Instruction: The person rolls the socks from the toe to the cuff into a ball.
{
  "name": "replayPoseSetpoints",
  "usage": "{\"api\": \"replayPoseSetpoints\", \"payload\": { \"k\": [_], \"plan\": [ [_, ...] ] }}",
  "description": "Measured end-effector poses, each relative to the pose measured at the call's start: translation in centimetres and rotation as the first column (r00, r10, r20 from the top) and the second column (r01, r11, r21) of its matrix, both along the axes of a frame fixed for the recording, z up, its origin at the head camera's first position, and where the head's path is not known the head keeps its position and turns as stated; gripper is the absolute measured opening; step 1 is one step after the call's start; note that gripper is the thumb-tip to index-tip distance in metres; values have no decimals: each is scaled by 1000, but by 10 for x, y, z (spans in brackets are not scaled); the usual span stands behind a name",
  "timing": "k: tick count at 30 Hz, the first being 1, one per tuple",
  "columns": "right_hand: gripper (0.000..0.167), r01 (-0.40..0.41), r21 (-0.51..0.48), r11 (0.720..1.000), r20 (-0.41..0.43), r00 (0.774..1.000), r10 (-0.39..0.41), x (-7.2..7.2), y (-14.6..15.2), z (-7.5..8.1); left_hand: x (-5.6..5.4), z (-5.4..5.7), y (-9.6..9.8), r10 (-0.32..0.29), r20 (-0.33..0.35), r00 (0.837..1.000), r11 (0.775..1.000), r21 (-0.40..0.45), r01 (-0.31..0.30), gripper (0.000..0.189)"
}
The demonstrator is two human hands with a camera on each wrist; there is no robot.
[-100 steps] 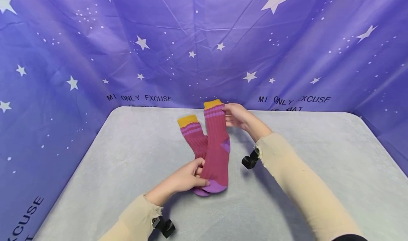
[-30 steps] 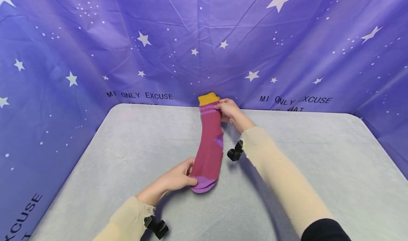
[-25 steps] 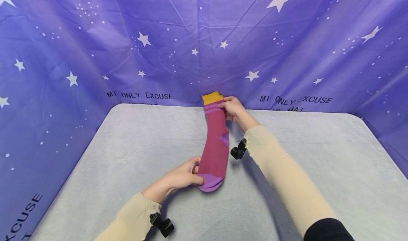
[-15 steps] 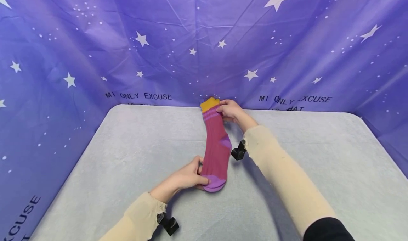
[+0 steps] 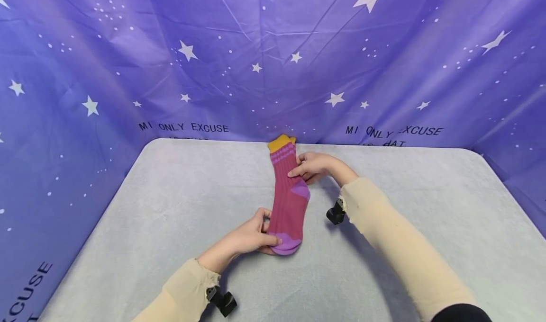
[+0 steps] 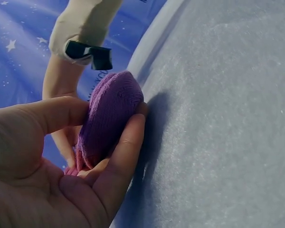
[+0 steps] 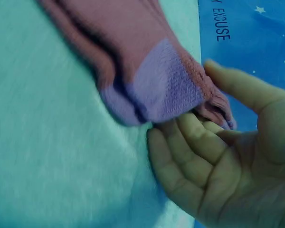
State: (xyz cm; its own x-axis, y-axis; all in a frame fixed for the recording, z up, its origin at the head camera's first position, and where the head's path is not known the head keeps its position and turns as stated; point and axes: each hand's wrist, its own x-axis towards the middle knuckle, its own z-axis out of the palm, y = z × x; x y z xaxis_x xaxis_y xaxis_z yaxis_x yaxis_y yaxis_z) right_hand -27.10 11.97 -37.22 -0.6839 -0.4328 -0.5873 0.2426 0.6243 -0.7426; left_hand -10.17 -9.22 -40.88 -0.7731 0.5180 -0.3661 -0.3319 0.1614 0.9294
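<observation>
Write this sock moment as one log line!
socks: two, stacked | left hand: pinches purple toes | right hand: holds legs near heels

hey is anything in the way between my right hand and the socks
No, nothing visible. Your right hand is right at the socks, thumb over the leg above the purple heel, fingers reaching underneath. Your left hand grips the toe end, away from it.

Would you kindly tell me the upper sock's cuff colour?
The cuff is yellow, seen best in the head view.
</observation>
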Motion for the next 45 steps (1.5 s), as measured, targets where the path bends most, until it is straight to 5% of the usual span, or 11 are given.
{"api": "replayPoseSetpoints", "payload": {
  "k": [14, 17, 19, 21, 25, 27, 30, 34, 39, 41, 45],
  "plan": [
    [27, 4, 38, 999, -66, 998, -2, 22, 11, -6, 0, 4, 4, 5, -27, 1000, 1000, -23, -6, 65],
    [43, 24, 22, 999, -94, 995, -22, 27, 13, -8, 1, 6, 4, -26, -158, 987, 994, -112, 8, 71],
    [57, 34, 15, 999, -111, 993, -32, 30, 16, -7, 2, 8, 4, -67, -291, 954, 974, -226, -1, 75],
    [70, 43, 2, 999, -113, 993, -42, 34, 18, -6, 4, 12, 4, -127, -423, 897, 929, -367, -41, 73],
    [80, 64, -45, 997, -99, 993, -68, 40, 23, -6, 7, 18, 5, -241, -552, 798, 844, -525, -108, 46],
    [79, 71, -72, 995, -100, 992, -78, 42, 25, -7, 8, 18, 4, -285, -584, 760, 819, -560, -124, 31],
    [76, 80, -112, 990, -98, 991, -91, 45, 29, -10, 7, 18, 2, -325, -633, 702, 822, -557, -122, 22],
    [74, 128, -163, 978, -46, 989, -137, 47, 32, -12, 5, 13, -4, -428, -642, 636, 819, -573, -27, 24],
    [67, 83, -102, 991, -155, 983, -98, 53, 33, -13, 3, 10, -7, -598, -580, 553, 731, -678, 79, 41],
    [63, 9, 33, 999, -312, 950, 2, 57, 31, -13, 2, 10, -5, -636, -578, 511, 700, -711, 66, 41],
    [54, -22, 305, 952, -551, 811, 195, 65, 27, -12, 0, 12, -1, -659, -600, 455, 673, -739, 0, 25]
  ]
}}
